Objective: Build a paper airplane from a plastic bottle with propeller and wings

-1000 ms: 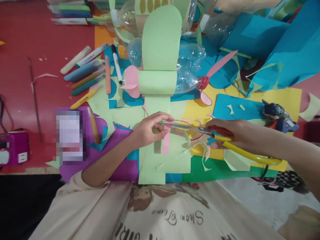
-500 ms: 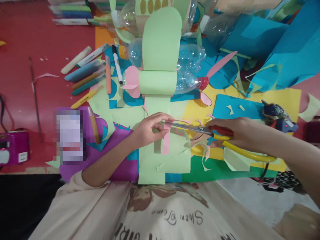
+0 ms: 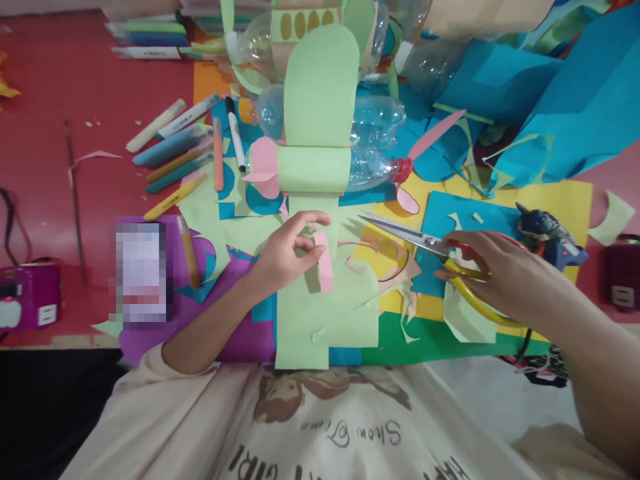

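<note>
Between the thumb and a finger of my left hand [image 3: 293, 250] is a small pink paper strip [image 3: 325, 267], hanging over light green paper [image 3: 300, 347]. My right hand [image 3: 493, 267] grips a pair of scissors [image 3: 425, 241] by the red and yellow handles. Their blades point left, nearly together, and stand apart from the strip. Beyond my hands lies a clear plastic bottle [image 3: 373, 165] with a red cap, a green paper wrap [image 3: 314, 169] and pink paper pieces at both ends. A rounded green paper flap [image 3: 321, 87] rises from the wrap.
Several markers [image 3: 173, 150] lie at the left near a phone-like, blurred device [image 3: 143, 273] on purple paper. Pink and green scraps [image 3: 407, 313] are strewn at right on yellow paper. Blue sheets [image 3: 565, 100] and more bottles [image 3: 435, 63] fill the far side. A dark blue object [image 3: 550, 237] sits right.
The scissors have moved right with my right hand, away from the pink strip. The strip looks shorter at its top, and my left hand has shifted slightly left with it.
</note>
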{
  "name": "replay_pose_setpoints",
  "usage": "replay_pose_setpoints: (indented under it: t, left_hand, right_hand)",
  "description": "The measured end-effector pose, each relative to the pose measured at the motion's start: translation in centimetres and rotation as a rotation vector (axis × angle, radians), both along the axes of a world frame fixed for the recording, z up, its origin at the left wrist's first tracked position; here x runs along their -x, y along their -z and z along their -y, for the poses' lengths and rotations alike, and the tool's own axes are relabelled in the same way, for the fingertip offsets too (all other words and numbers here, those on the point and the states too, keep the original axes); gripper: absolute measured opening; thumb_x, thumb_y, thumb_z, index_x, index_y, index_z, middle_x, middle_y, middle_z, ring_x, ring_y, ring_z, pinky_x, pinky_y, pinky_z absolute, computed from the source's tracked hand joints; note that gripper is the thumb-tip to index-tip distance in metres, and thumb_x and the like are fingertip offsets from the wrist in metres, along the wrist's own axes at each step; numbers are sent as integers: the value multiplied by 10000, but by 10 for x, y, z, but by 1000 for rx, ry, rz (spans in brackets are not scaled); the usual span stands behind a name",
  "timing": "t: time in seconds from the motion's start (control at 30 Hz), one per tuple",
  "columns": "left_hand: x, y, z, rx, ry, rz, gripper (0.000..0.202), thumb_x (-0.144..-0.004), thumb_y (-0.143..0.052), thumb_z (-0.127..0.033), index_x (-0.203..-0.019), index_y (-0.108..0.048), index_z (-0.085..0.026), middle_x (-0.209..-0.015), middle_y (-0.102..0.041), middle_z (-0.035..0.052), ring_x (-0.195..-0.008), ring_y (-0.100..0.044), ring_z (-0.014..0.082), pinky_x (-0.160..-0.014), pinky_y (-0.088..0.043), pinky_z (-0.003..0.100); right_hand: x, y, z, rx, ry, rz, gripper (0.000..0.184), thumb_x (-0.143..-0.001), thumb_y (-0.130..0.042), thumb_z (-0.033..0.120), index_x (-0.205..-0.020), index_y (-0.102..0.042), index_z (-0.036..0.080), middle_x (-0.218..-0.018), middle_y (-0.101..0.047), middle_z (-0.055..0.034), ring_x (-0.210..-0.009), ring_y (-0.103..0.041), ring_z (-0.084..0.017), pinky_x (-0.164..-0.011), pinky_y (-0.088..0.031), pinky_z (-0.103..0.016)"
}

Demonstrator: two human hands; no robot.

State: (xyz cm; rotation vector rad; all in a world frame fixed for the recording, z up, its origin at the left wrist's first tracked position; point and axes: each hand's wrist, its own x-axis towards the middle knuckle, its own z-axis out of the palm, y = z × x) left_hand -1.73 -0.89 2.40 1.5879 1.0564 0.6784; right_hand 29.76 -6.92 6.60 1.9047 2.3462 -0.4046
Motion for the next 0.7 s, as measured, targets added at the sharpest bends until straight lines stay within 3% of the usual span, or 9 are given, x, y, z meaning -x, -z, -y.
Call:
replay_pose_setpoints:
  t: [0.13,0.27,0.33,0.43,0.53,0.6,0.67,0.7]
  left_hand:
    - [2,3,4,-271,5,-216,215,-854,-556,-130,-1055,-537,-203,-1114,-633,25,-620,-629,25,-622,-507,146]
    - [7,6,4,-559,38,-461,55,-906,-531,-186,-934,-578,-195,-1008,-669,22,-646,-637,67,-566,-480,168]
    - [11,5,3,-613,66,-540,91,-929,-513,-213,-907,-600,-201,-935,-691,10,-702,-659,94,-560,-460,180]
    - [15,-2,2,-567,139,-554,164,-959,-472,-262,-904,-619,-213,-918,-702,-1,-761,-668,111,-577,-452,197]
    - [22,-11,-4,-458,63,-484,202,-966,-443,-303,-867,-596,-216,-848,-679,-8,-693,-628,100,-595,-470,214]
    - [31,-12,-14,-402,-158,-402,175,-962,-451,-315,-854,-556,-228,-773,-632,-27,-625,-586,84,-608,-482,228]
    - [44,-6,-31,-412,-409,-226,98,-928,-524,-340,-904,-508,-247,-863,-611,-29,-744,-602,91,-684,-513,247]
    - [51,-1,-42,-454,-516,-113,137,-889,-583,-339,-939,-487,-254,-957,-600,-30,-861,-607,96,-765,-525,267]
  right_hand:
    - [-3,18,16,-281,90,41,382,-874,-448,466,-1100,-615,206,-873,-683,-103,-671,-654,-244,-485,-470,-323]
    - [-3,34,25,-356,65,-24,407,-882,-514,385,-1232,-587,190,-896,-681,-98,-619,-644,-196,-525,-516,-303]
    - [-1,37,29,-394,38,-12,459,-884,-541,388,-1296,-551,185,-949,-694,-119,-735,-682,-237,-616,-558,-333]
    - [1,34,36,-463,78,-38,458,-878,-570,394,-1277,-573,170,-1025,-712,-153,-927,-682,-311,-797,-567,-421]
    - [-7,33,48,-568,367,-158,297,-824,-629,366,-1055,-669,183,-951,-724,-156,-860,-687,-312,-767,-564,-438]
    - [-19,37,55,-688,673,-181,117,-739,-659,334,-775,-642,225,-741,-686,-119,-690,-659,-304,-648,-540,-453]
    - [-33,41,61,-801,983,-160,166,-614,-667,282,-593,-503,274,-583,-568,-65,-569,-587,-294,-546,-478,-459]
    - [-39,43,62,-779,1106,-173,208,-572,-662,261,-557,-456,288,-546,-519,-44,-525,-548,-274,-518,-448,-453]
